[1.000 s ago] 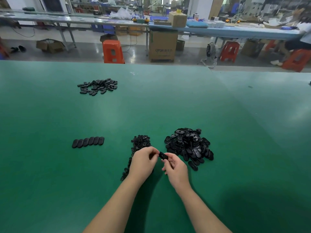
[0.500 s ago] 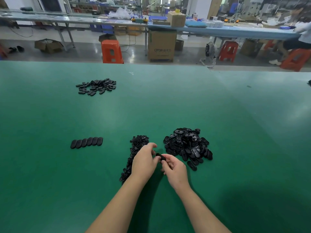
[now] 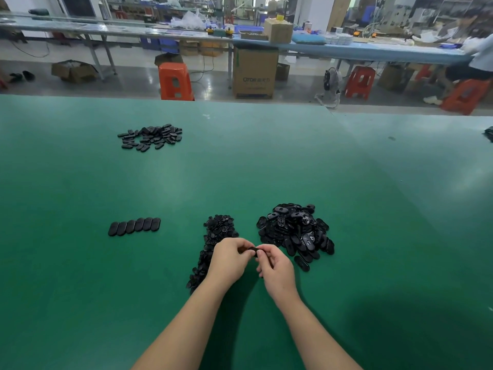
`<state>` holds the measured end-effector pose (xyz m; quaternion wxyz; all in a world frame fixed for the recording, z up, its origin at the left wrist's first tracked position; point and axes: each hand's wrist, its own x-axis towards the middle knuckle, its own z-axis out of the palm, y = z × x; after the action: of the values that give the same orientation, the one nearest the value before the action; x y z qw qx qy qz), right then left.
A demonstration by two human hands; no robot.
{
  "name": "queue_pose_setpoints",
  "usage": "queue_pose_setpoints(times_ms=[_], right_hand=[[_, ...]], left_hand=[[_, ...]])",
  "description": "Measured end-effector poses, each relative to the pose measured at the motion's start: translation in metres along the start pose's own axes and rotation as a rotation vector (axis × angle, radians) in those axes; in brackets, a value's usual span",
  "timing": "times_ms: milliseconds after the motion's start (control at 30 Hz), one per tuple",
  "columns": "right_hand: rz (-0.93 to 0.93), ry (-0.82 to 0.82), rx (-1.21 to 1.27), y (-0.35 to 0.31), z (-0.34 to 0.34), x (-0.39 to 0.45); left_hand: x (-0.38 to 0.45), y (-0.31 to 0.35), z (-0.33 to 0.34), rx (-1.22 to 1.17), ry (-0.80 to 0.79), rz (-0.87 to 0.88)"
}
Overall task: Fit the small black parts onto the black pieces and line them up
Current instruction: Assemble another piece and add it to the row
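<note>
Hands closed together, left hand [image 3: 230, 259], right hand [image 3: 277, 265] pinching black piece [image 3: 253, 250], box [image 3: 253, 73] "OTOR"

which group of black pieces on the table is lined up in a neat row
The row of six to the left of the hands; the far pile and the two near piles lie loose.

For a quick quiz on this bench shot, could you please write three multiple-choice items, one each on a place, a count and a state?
1. Where does the row of lined-up pieces lie?
A. left of the hands
B. right of the hands
C. on a stool

2. How many pieces are in the row?
A. two
B. six
C. twelve

3. What are the hands doing?
A. resting flat
B. pinching one black piece between them
C. pointing

Key: 1 A, the row sits left of the left hand. 2 B, six ovals lie side by side. 3 B, the left hand and right hand meet on the piece.
</note>
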<state>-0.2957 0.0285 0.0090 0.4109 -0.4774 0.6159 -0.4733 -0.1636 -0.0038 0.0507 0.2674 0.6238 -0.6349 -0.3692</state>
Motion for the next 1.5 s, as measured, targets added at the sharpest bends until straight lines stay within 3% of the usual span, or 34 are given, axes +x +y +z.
queue_pose_setpoints(times_ms=[700,1033,1233,1333,1433,1500], right_hand=[[-0.023,-0.011,-0.045,0.002,-0.001,0.001],[-0.047,0.026,-0.049,0.002,-0.001,0.0],[-0.032,0.035,0.021,-0.002,0.0,-0.001],[-0.018,0.058,0.048,-0.003,0.0,-0.002],[-0.009,0.034,0.002,-0.004,-0.001,-0.003],[-0.006,0.019,-0.021,-0.006,-0.002,-0.003]], left_hand=[[-0.007,0.001,0.009,0.106,0.118,0.035],[-0.003,0.001,-0.001,0.231,0.018,0.227],[-0.002,-0.009,-0.008,0.403,0.098,0.397],[0.002,-0.015,-0.023,0.331,0.212,0.317],[0.01,-0.038,-0.056,0.15,0.363,0.067],[0.013,-0.064,-0.08,0.153,0.456,-0.084]])
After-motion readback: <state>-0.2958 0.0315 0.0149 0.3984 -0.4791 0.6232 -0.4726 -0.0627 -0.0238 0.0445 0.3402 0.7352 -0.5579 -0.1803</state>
